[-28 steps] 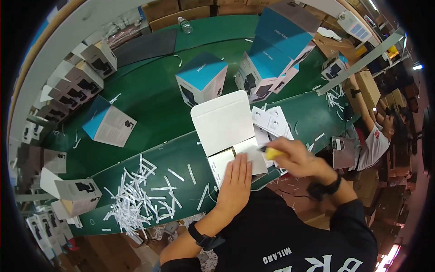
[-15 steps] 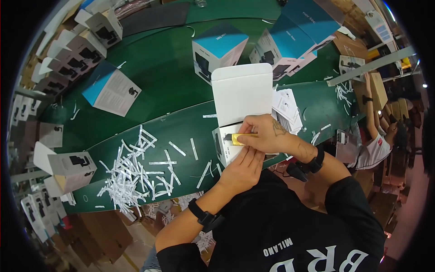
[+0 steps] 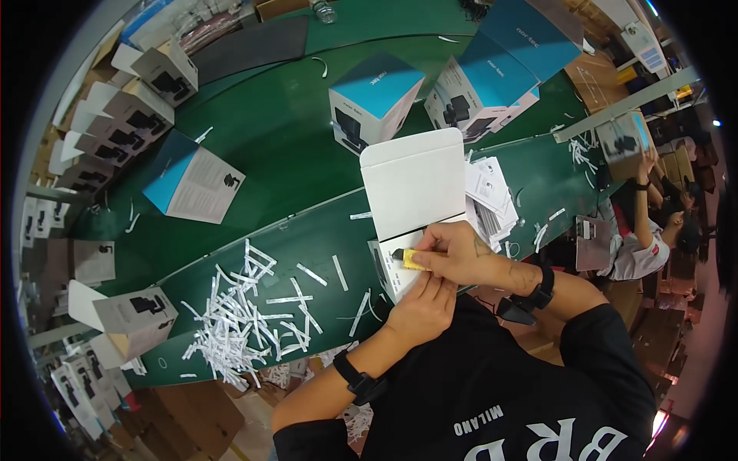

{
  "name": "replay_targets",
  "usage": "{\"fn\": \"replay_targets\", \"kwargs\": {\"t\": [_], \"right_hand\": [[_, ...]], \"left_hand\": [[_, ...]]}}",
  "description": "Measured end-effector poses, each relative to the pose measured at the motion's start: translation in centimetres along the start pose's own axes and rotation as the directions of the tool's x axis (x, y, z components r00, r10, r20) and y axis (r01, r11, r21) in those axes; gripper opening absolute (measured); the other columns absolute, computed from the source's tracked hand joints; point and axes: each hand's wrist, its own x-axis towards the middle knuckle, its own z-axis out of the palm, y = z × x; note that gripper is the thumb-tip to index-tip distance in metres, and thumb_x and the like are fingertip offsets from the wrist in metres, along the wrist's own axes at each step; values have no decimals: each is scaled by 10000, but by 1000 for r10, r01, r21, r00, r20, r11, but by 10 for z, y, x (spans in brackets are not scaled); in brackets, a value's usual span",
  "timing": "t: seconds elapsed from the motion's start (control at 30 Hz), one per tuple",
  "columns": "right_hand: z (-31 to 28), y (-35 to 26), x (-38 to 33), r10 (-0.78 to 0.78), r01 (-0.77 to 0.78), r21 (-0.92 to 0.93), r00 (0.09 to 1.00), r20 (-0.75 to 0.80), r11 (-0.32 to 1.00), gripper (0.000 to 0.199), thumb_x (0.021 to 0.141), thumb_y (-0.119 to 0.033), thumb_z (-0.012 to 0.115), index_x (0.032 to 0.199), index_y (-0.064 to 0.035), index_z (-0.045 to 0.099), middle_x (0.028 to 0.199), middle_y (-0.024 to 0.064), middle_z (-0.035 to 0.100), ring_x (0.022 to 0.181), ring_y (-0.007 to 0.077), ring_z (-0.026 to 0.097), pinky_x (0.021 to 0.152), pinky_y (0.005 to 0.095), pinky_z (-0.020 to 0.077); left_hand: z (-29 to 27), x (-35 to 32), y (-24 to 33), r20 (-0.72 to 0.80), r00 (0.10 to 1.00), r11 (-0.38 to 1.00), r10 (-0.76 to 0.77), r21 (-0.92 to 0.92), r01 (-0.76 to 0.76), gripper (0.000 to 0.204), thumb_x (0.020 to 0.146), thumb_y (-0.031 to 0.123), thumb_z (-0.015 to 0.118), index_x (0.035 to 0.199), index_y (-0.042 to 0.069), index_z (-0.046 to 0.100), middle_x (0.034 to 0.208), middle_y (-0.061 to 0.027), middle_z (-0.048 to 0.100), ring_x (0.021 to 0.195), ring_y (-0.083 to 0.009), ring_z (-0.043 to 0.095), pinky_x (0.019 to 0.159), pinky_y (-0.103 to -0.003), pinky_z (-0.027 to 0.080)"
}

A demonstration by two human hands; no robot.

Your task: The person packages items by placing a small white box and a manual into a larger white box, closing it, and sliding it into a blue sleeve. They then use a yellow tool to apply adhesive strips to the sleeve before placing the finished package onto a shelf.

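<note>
In front of my chest is a white cardboard box (image 3: 396,278) with its tall lid (image 3: 415,180) raised, and dark product pictures on its side. My right hand (image 3: 455,252) pinches a small yellow piece (image 3: 413,259) between thumb and fingers, against the printed face of the box. Whether the piece is a sticker or a packet, I cannot tell. My left hand (image 3: 421,313) is closed along the near edge of the box, its fingertips just below the right hand. Both hands hide part of the box.
Cut white paper strips (image 3: 234,323) are heaped to the left. White leaflets (image 3: 490,196) are stacked right of the lid. Blue-and-white cartons (image 3: 377,96) stand behind, more boxes (image 3: 142,127) along the left. At the far right, a co-worker's hand (image 3: 647,163) touches a box (image 3: 621,142).
The whole view has shifted slightly, with things lower in the picture. My hands stay at the box, and the yellow piece looks shorter and more tilted. The co-worker's box has come up at right.
</note>
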Motion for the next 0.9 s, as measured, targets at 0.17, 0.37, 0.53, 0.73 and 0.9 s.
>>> {"fn": "replay_targets", "kwargs": {"t": [0.17,0.37,0.53,0.73,0.9], "right_hand": [[-4,-1,4,-705,610,-686,681,198,396,146,914,-191,708,929,-56,654,864,63,620,628,257,659,566,355,541],[2,-26,12,-622,606,-699,726,293,379,219,882,-244,721,973,-81,607,866,77,663,705,282,696,542,365,530],[-2,-43,14,-359,520,-755,846,394,399,320,888,-289,688,1081,-47,606,890,129,687,737,322,705,583,407,546],[4,-37,7,-359,432,-698,896,262,571,336,877,-300,689,1072,-35,618,831,168,698,776,370,702,646,421,558],[12,-18,13,-574,642,-456,763,297,616,266,872,-262,699,993,-32,645,780,142,687,743,326,708,661,405,556]], "left_hand": [[-4,-2,0,18,1000,1000,16,-25,-16,352,830,147,592,1085,-59,720,1059,-175,700,1046,-336,661,1034,-460,493],[-1,-7,2,78,997,998,-5,-57,9,378,839,141,594,1139,-57,710,1092,-165,697,1060,-323,659,996,-434,506],[-4,1,1,4,1000,1000,21,12,-21,404,843,143,575,1161,-74,699,1065,-169,695,1023,-304,651,1021,-416,478],[-3,1,14,91,996,999,-26,-29,28,411,847,128,584,1187,-80,685,1127,-182,690,1083,-309,646,1042,-417,473],[-5,1,24,186,981,998,-59,8,59,466,859,135,579,1270,-76,636,1272,-197,645,1213,-325,598,1098,-433,430]]}}
